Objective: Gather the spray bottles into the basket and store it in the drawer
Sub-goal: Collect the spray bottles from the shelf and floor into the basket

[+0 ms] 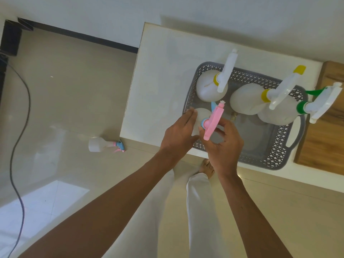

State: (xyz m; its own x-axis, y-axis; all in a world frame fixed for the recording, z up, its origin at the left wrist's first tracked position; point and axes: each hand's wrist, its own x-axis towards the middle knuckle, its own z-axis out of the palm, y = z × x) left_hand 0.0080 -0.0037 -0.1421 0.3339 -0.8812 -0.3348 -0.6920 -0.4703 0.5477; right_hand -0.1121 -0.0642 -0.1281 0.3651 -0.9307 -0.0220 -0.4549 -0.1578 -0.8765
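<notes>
A grey perforated basket stands on the white cabinet top. Upright inside it are two white spray bottles with yellow collars and one with a green collar. Over the basket's near left corner I hold a small white bottle with a pink and blue sprayer. My left hand grips its body. My right hand pinches the pink sprayer head. Another pink and blue spray bottle lies on its side on the floor to the left of the cabinet.
A wooden surface adjoins the cabinet top on the right, touching the basket's handle side. A black cable snakes across the tiled floor at far left, near dark furniture. My foot stands below the cabinet's front edge.
</notes>
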